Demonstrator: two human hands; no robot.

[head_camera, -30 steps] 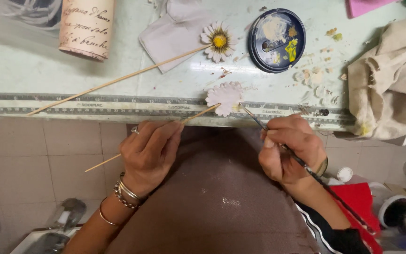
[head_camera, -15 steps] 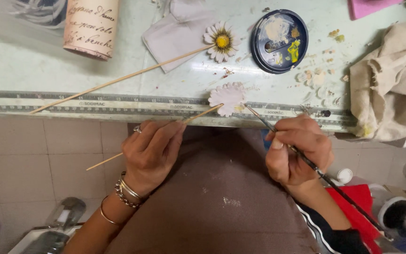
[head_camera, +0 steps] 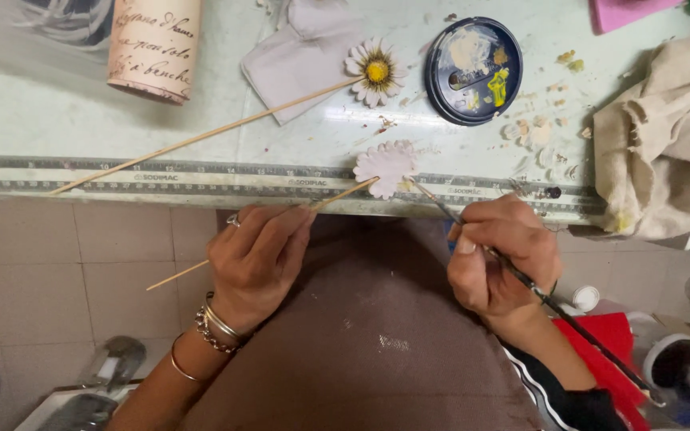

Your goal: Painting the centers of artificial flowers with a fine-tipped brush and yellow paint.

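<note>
Risk sits at the near edge of the pale green worktable (head_camera: 57,120), where a plain white clay flower on a thin wooden skewer (head_camera: 385,166) hangs just over the metal ruler strip (head_camera: 201,177). The left hand (head_camera: 255,259) pinches the skewer between closed fingers; the right hand (head_camera: 503,257) grips a thin dark-handled paintbrush (head_camera: 553,302), its tip touching the flower's rim. Too much pressure from the brush could probably twist the flower on its stick or smear paint across petals. A painted daisy on a second skewer (head_camera: 375,72) lies farther back, beside the round dark palette lid (head_camera: 473,70).
</note>
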